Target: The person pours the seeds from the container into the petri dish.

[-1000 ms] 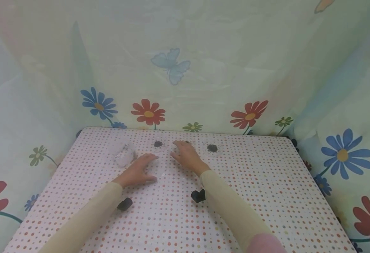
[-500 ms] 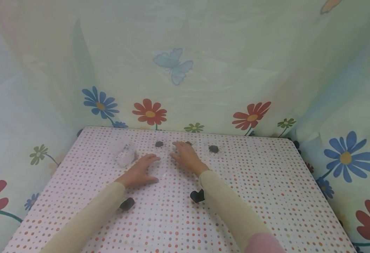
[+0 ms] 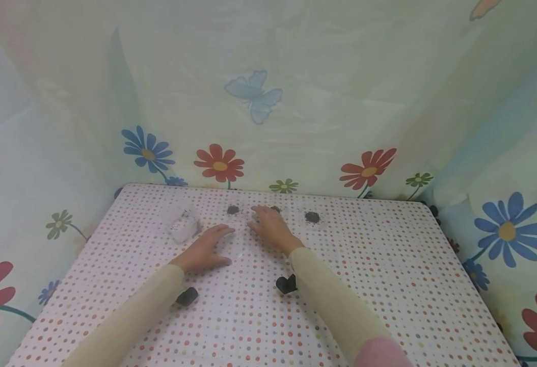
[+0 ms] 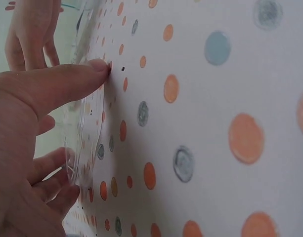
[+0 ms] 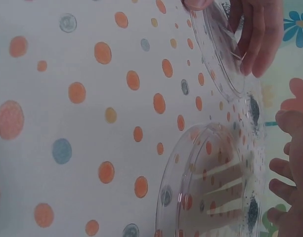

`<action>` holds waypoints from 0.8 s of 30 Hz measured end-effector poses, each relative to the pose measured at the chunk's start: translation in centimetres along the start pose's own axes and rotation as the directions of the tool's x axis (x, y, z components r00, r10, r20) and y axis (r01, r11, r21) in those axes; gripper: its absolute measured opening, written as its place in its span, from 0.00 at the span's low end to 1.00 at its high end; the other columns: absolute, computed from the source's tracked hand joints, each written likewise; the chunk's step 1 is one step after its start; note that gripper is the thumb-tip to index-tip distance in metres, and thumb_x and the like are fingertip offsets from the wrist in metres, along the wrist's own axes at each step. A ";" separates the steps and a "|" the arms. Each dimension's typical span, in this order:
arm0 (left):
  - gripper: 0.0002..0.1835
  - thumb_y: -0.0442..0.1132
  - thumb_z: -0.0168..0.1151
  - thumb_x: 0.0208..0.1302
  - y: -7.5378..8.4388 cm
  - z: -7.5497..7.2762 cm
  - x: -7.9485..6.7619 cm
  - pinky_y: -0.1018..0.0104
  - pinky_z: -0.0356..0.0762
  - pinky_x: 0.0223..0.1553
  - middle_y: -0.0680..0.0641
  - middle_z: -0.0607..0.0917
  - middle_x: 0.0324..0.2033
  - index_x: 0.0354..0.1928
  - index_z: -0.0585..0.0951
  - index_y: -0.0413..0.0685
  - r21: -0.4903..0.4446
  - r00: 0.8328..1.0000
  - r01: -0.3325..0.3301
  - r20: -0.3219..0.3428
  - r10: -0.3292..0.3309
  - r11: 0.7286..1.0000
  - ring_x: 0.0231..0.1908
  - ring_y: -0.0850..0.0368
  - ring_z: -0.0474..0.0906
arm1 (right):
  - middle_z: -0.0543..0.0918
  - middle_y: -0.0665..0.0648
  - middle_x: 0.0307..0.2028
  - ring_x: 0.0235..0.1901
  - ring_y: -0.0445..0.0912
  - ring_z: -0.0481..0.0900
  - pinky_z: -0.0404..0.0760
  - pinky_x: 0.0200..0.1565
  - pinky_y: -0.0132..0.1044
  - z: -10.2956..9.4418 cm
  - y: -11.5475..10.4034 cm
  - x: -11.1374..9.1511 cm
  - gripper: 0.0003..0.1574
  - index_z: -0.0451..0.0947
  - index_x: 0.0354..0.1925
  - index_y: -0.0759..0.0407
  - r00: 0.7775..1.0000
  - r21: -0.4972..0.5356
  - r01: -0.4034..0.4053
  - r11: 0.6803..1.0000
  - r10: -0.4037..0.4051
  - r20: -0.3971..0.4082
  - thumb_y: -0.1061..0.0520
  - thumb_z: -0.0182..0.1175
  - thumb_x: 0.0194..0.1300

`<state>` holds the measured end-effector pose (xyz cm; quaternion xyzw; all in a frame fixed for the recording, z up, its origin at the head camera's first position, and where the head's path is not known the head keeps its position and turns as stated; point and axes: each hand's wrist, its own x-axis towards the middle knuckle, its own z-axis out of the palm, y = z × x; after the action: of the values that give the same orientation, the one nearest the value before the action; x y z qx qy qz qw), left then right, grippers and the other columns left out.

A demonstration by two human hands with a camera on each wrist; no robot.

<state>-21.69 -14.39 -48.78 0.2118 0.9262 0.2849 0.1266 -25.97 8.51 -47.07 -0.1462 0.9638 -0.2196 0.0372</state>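
My left hand [image 3: 204,251] holds a shallow clear round dish [image 5: 210,59] by its edge, thumb on the near side and fingertips on the far side. The dish lies low at the tabletop. In the left wrist view the thumb tip touches the surface beside its rim [image 4: 84,148]. Just right of it, my right hand [image 3: 272,228] hovers with loosely bent fingers and nothing in them. A second clear round dish [image 5: 166,182] lies near that hand in the right wrist view. Beyond are small piles of dark grains [image 3: 233,210], one partly hidden behind the right hand.
A clear container [image 3: 183,226] with dark specks stands left of the left hand. Another dark pile [image 3: 312,217] lies to the right. Black pieces [image 3: 287,284] show beside both forearms. The dotted tabletop [image 3: 378,275] ends at a flowered cloth backdrop [image 3: 323,102].
The head view has shifted slightly, so the scene sits a little further right. Both hands keep nearly the same place and pose.
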 end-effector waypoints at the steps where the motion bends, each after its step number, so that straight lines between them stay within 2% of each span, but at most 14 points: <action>1: 0.44 0.51 0.72 0.54 0.1 0.0 0.0 0.44 0.57 0.72 0.49 0.58 0.74 0.72 0.61 0.63 0.000 1.000 0.005 0.002 -0.005 1.000 0.74 0.46 0.53 | 0.68 0.59 0.69 0.70 0.54 0.64 0.62 0.72 0.50 0.0 0.0 0.0 0.35 0.62 0.70 0.55 1.000 0.001 0.000 1.000 0.000 0.001 0.43 0.53 0.71; 15: 0.44 0.49 0.71 0.54 0.6 -0.3 0.3 0.42 0.57 0.71 0.49 0.55 0.75 0.72 0.60 0.63 -0.001 0.999 0.025 -0.029 -0.025 1.000 0.75 0.45 0.51 | 0.68 0.60 0.68 0.69 0.55 0.64 0.62 0.72 0.50 -0.2 -0.4 0.1 0.35 0.63 0.69 0.57 1.000 0.028 0.011 1.000 -0.011 -0.011 0.44 0.54 0.71; 24: 0.43 0.49 0.71 0.54 0.9 -0.5 0.6 0.41 0.56 0.71 0.47 0.56 0.75 0.71 0.62 0.61 0.057 0.994 0.030 -0.105 -0.024 0.998 0.74 0.45 0.52 | 0.67 0.58 0.69 0.70 0.54 0.63 0.61 0.72 0.50 -0.2 -0.5 0.3 0.34 0.62 0.70 0.55 1.000 0.023 0.001 1.000 -0.001 -0.004 0.43 0.53 0.71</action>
<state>-22.13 -13.68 -47.97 0.1876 0.9423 0.2668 0.0760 -26.14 8.02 -46.70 -0.1459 0.9613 -0.2309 0.0366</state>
